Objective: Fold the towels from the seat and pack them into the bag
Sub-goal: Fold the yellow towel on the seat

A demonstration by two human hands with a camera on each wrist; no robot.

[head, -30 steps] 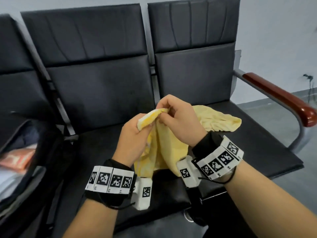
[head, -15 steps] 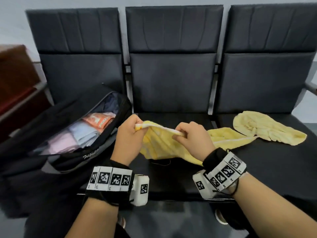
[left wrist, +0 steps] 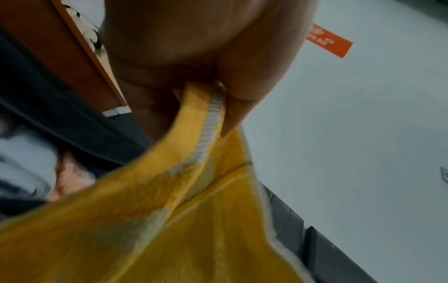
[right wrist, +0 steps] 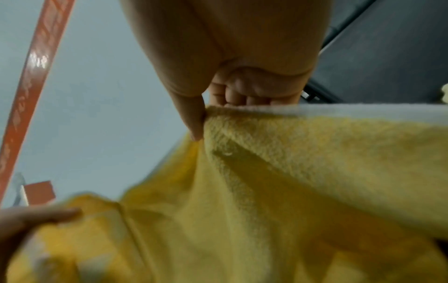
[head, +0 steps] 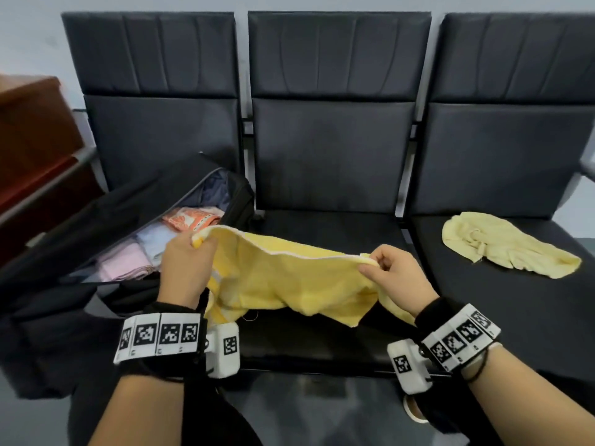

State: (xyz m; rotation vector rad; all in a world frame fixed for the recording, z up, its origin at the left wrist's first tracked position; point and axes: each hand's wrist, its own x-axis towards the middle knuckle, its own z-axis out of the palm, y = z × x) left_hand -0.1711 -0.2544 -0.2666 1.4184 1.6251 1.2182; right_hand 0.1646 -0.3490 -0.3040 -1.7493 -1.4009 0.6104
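Note:
A yellow towel [head: 283, 278] with a white hem hangs stretched between my hands above the middle seat [head: 322, 346]. My left hand [head: 190, 252] pinches its left corner, with the thumb on the hem [left wrist: 211, 114]. My right hand [head: 383, 268] pinches the hem's other end, and the thumb presses the towel [right wrist: 290, 162] against curled fingers. The cloth sags onto the seat below. A second, pale yellow towel [head: 505, 249] lies crumpled on the right seat. The black bag [head: 96, 226] lies open on the left seat, holding folded pink, light blue and orange cloths.
Three dark padded chairs stand in a row against a pale wall. A brown wooden armrest [head: 35, 130] sits at the far left beyond the bag. A metal armrest end [head: 587, 165] shows at the right edge. Dark floor lies in front of the seats.
My hands have drawn apart along the hem, spreading the towel wide. The view has swung left, bringing the open bag into sight.

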